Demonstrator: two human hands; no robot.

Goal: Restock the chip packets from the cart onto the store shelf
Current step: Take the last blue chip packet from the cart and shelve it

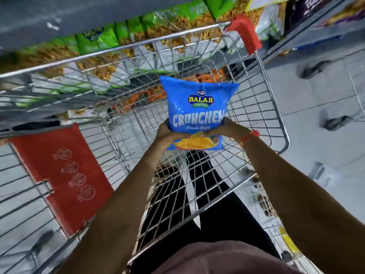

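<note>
I hold a blue chip packet (197, 107) upright above the wire cart (274, 107). My left hand (167, 133) grips its lower left edge, and my right hand (227, 129) grips its lower right edge; a red thread circles that wrist. The packet's bottom corner with a yellow chip picture shows under my fingers. The cart basket beneath the packet looks bare wire. The store shelf (150, 30) runs across the top, packed with green and orange snack packets, blurred.
The cart's red child-seat flap (65, 175) lies at the left and a red corner bumper (245, 34) at the far right. Another cart's wheels (335, 121) stand on the grey floor to the right. My dark trousers show through the cart's mesh.
</note>
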